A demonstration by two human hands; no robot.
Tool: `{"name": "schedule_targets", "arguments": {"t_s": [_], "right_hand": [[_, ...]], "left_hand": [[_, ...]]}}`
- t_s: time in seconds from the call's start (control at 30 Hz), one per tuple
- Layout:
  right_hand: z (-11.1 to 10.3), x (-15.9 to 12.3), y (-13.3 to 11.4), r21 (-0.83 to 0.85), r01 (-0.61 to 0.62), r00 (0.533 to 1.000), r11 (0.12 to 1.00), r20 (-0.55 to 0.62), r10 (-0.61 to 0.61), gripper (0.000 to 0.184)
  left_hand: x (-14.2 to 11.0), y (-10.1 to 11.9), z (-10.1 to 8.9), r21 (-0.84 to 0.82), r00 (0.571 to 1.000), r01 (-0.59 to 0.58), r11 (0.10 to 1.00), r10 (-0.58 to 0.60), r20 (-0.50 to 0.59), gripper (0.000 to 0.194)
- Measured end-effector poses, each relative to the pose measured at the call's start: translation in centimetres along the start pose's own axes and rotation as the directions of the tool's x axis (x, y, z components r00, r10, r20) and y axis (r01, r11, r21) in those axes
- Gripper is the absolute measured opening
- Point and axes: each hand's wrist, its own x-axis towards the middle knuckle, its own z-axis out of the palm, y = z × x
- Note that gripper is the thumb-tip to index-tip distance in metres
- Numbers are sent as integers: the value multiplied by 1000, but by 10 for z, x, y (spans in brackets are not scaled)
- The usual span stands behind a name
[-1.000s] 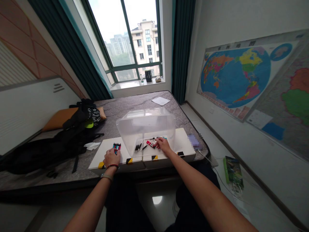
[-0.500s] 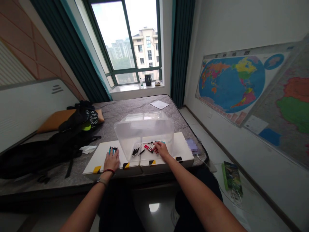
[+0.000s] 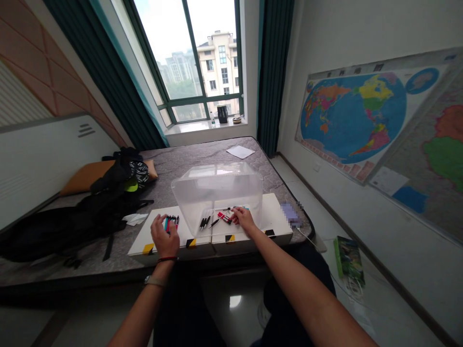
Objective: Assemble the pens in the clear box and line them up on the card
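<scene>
From the head camera, we are sitting at a white board laid across the mattress, and both our hands are working among pens. Our left hand is hovering with its fingers spread and loose, gripping nothing, directly over a small row of pens lying on the left half of the board; those pens are lying side by side with their long axes running away from us, their far tips sticking out just beyond our fingertips. Our right hand is resting at the near edge of the clear bin, fingers curled toward a red pen whose axis is slanting left and away; whether the fingers are actually pinching it we cannot tell. Black pens are lying between our two hands, nearer the right one, angled up to the right. Off to the left a black bag is slumping on the mattress, and a map is hanging on the right wall.
</scene>
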Motion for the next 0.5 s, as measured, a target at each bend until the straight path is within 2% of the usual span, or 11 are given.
{"name": "schedule_targets", "arguments": {"t_s": [0.07, 0.13, 0.17, 0.23, 0.27, 0.3, 0.33, 0.4, 0.5], "right_hand": [[-1, 1, 2, 13, -13, 1000, 1000, -1, 13, 25], [-1, 3, 4, 32, -22, 1000, 999, -7, 22, 27], [-2, 3, 5, 45, -25, 1000, 999, -13, 25, 29], [-3, 3, 6, 81, -30, 999, 996, -19, 32, 35], [-3, 3, 5, 101, -34, 999, 994, -19, 36, 38], [-3, 3, 5, 118, -39, 999, 992, -20, 42, 41], [-4, 2, 4, 131, -45, 999, 990, -22, 48, 44], [-4, 2, 3, 150, -59, 998, 987, -27, 64, 50], [-5, 4, 4, 174, -79, 996, 982, -37, 86, 58]], "left_hand": [[-16, 20, -12, -103, 998, -61, 993, 60, -12, 47], [-31, 42, -16, -243, 970, -199, 949, 225, 87, 39], [-36, 53, -14, -322, 926, -277, 905, 341, 164, 35], [-41, 74, -4, -442, 804, -392, 807, 534, 261, 30], [-41, 83, 3, -464, 757, -431, 774, 590, 281, 29], [-40, 91, 10, -459, 730, -457, 762, 616, 296, 30], [-37, 97, 18, -427, 725, -471, 772, 614, 312, 32], [-31, 104, 34, -326, 743, -463, 824, 562, 364, 38], [-23, 106, 51, -200, 762, -429, 881, 472, 443, 40]]}}
